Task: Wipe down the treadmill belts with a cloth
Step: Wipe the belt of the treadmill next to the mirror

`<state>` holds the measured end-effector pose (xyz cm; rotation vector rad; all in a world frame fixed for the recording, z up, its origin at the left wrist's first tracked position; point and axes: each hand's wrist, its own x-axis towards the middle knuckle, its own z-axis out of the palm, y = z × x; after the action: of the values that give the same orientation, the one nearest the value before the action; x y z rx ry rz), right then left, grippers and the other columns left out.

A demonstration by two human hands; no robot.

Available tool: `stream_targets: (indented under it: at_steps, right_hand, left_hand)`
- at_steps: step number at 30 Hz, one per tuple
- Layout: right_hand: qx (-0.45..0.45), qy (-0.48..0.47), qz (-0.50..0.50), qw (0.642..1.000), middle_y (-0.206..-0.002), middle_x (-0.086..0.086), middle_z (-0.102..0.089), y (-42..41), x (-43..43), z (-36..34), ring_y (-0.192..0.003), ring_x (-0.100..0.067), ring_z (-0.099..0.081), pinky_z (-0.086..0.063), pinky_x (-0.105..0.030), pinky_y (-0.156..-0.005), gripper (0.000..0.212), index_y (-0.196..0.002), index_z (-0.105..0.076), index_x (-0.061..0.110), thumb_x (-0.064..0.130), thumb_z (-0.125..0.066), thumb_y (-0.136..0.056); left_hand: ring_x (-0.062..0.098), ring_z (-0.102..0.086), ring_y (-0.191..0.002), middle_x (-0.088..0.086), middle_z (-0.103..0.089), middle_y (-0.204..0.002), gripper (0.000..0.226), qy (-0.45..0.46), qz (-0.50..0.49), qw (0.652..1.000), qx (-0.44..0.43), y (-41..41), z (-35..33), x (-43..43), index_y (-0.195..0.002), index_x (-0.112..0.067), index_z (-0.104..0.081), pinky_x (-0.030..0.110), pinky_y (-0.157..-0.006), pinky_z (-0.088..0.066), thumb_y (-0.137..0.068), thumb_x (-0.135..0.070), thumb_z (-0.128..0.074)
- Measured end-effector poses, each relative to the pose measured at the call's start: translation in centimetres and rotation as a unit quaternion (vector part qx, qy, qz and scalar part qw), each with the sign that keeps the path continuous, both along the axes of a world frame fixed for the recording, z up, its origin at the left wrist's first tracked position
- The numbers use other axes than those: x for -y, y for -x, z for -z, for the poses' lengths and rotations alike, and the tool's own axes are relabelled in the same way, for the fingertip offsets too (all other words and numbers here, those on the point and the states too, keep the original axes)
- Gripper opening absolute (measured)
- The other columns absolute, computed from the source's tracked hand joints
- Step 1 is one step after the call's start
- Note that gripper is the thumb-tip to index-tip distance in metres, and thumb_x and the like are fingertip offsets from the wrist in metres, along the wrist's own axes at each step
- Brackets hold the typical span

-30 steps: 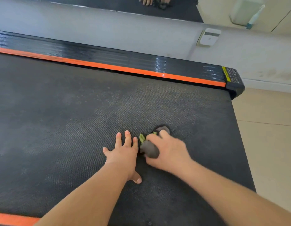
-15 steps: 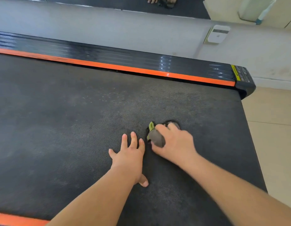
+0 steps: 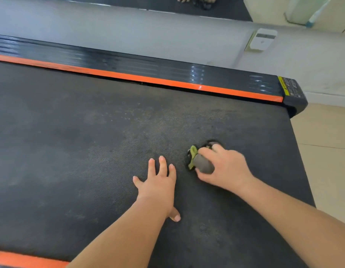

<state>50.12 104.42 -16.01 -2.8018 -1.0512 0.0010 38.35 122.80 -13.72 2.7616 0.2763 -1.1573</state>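
Observation:
The dark grey treadmill belt (image 3: 90, 151) fills most of the view and carries pale dusty patches. My right hand (image 3: 225, 169) presses a bunched grey cloth with a green edge (image 3: 201, 163) onto the belt near its right end. My left hand (image 3: 160, 184) lies flat on the belt just left of the cloth, fingers spread, holding nothing. Most of the cloth is hidden under my right palm.
A black side rail with an orange stripe (image 3: 148, 78) runs along the belt's far edge, ending in a black cap with a yellow label (image 3: 291, 89). A second orange stripe (image 3: 22, 260) shows at bottom left. Beige floor tiles (image 3: 326, 151) lie right; a white wall device (image 3: 262, 40) sits beyond.
My right hand has slid the cloth a little farther from me and to the right along the belt. My left hand followed slightly, still flat on the belt.

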Motion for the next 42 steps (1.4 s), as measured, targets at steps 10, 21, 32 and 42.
stream_targets:
  at_steps: [10,21,32,42]
  right_hand:
    - [0.028,-0.056,0.218,0.974,-0.09,-0.007,-0.057,3.4,-4.8,0.9,-0.068,-0.033,-0.062,-0.05,-0.037,-0.059,0.051,-0.11,-0.056,0.028,0.062,-0.069,-0.074]
    - [-0.017,-0.002,0.279,0.96,-0.102,-0.006,-0.056,-4.5,-2.0,-0.3,-0.087,-0.032,-0.062,-0.048,-0.038,-0.069,0.047,-0.118,-0.043,0.033,0.064,-0.059,-0.087]
    - [0.008,0.028,0.243,0.97,-0.101,0.0,-0.056,-3.6,8.0,-0.7,-0.083,-0.032,-0.064,-0.052,-0.036,-0.07,0.048,-0.123,-0.048,0.04,0.067,-0.059,-0.084]
    - [0.003,0.033,-0.008,0.999,-0.09,0.004,-0.057,4.5,7.9,-0.2,-0.062,-0.027,-0.063,-0.053,-0.033,-0.055,0.05,-0.111,-0.058,0.039,0.07,-0.063,-0.072]
  left_hand:
    - [0.039,0.027,-0.153,0.007,0.034,-0.165,0.146,-0.005,0.0,1.0,0.004,0.2,0.1,-0.1,-0.162,-0.02,0.018,0.079,-0.114,-0.018,-0.07,-0.057,-0.088]
    - [0.04,0.028,-0.153,0.008,0.035,-0.164,0.145,-0.013,0.005,1.0,0.006,0.3,0.3,0.1,-0.16,-0.019,0.022,0.078,-0.114,-0.018,-0.072,-0.06,-0.085]
    - [0.04,0.027,-0.153,0.009,0.036,-0.164,0.146,-0.017,0.013,1.0,-0.005,0.1,0.1,0.1,-0.16,-0.019,0.022,0.077,-0.114,-0.02,-0.072,-0.062,-0.085]
    - [0.041,0.027,-0.153,0.01,0.036,-0.164,0.145,-0.019,0.013,1.0,0.0,0.2,0.0,0.2,-0.16,-0.019,0.022,0.076,-0.115,-0.021,-0.072,-0.064,-0.084]
